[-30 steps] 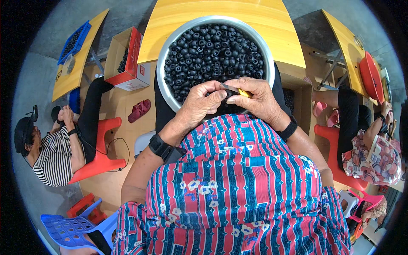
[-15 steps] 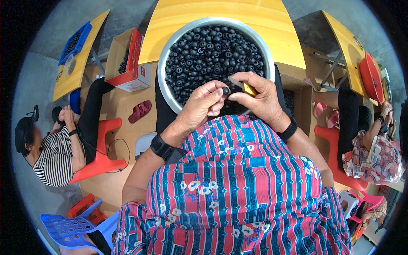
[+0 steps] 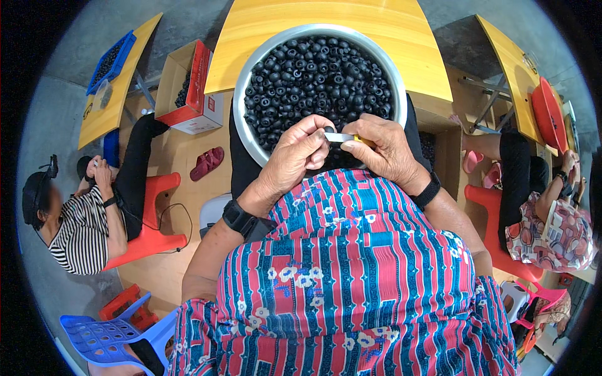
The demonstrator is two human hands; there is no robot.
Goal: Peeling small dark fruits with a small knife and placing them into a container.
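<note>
In front of me a wide metal basin [image 3: 241,94] holds a heap of small black round pieces [image 3: 313,75], many with a ring-shaped opening. Over its near edge, my left hand [image 3: 293,153] pinches one black round piece [image 3: 328,129] between thumb and fingers. My right hand [image 3: 389,149] is closed round the yellow handle of a small knife [image 3: 338,137]. Its short pale blade points left and lies against or very close to the piece; actual contact I cannot tell. The lower fingers of both hands are partly hidden.
A yellow table [image 3: 414,56] stands beyond the basin. A red-and-white cardboard box [image 3: 204,116] is at left, near a dark red slipper [image 3: 207,164]. People sit on red stools on both sides. A blue chair [image 3: 103,335] stands at lower left.
My right hand has turned and lowered slightly, bringing the knife blade across to the black piece in my left hand. My left hand has barely moved.
</note>
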